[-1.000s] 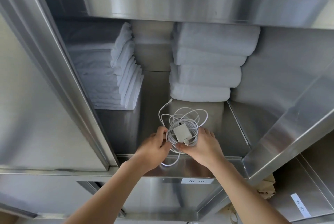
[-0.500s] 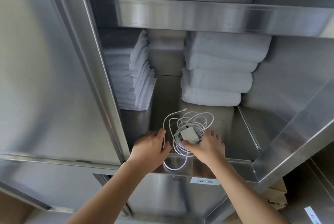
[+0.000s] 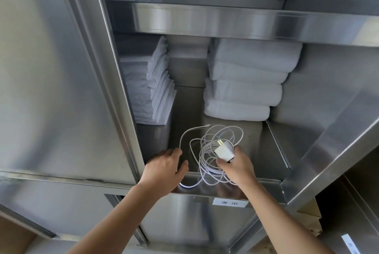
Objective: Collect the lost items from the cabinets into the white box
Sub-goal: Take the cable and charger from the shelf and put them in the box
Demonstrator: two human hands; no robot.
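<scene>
A white charger plug [image 3: 224,149] with a tangled white cable [image 3: 207,155] lies at the front of a steel cabinet shelf [image 3: 266,151]. My right hand [image 3: 238,166] grips the plug and the coil of cable. My left hand [image 3: 166,168] rests on the shelf edge beside the coil, pinching a loose strand of the cable that arcs up to its free connector end [image 3: 208,125]. The white box is not in view.
Folded white sheets [image 3: 151,89] are stacked at the shelf's left, rolled white towels [image 3: 246,81] at the back right. An upper steel shelf [image 3: 225,21] overhangs. The open cabinet door [image 3: 61,89] stands at left. A label [image 3: 229,202] marks the shelf front.
My right hand has lifted and turned the plug so its prongs point up. My left hand has slid left, away from the coil. The camera has shifted closer and to the right.
</scene>
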